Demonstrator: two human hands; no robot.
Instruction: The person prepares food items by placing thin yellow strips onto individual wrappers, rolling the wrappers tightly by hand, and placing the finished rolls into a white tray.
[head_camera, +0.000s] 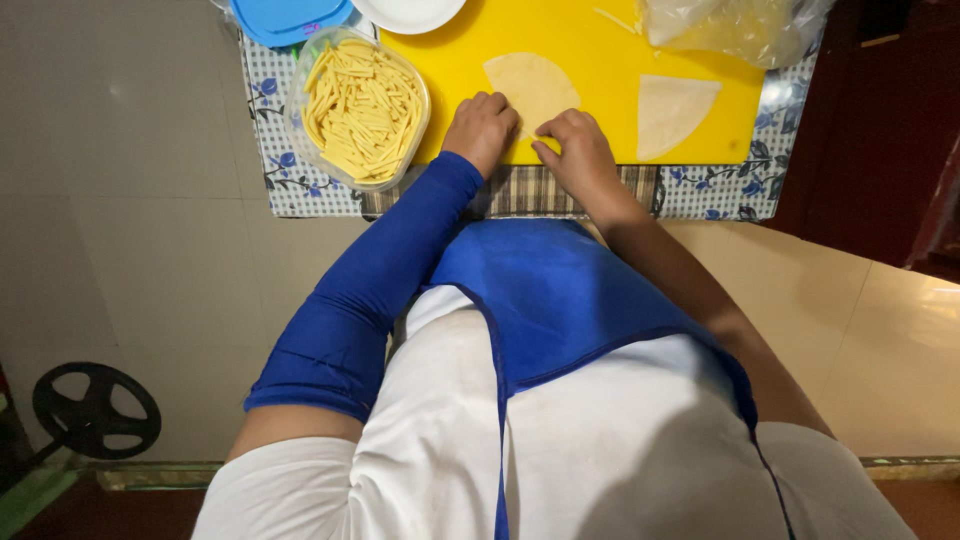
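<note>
— What is seen at the left of the frame?

— A black wheel (96, 410) is seen at the lower left, on the floor. At the upper left, a blue lid (285, 18) and a white plate (408, 12) are cut off by the top edge, and a clear tub of pale yellow sticks (358, 105) is set on the patterned cloth (290, 180) that covers the worktop.

— And the hands?

— The left hand (480, 128), sleeved in blue, is laid at the near edge of the yellow cutting board (600, 70), just right of the tub. Its fingers are curled under, and the near edge of a pale half-round wrapper (530, 85) is touched by them. The right hand (578, 152) is placed just beside it, with its fingers (545, 150) drawn together at the same edge; a thin strip seems to be pinched there, though that cannot be told for sure.

— Further right?

— A second pale wrapper piece (672, 112) lies alone on the board, well apart from the hands. A crumpled clear bag (730, 25) is seen at the upper right.
</note>
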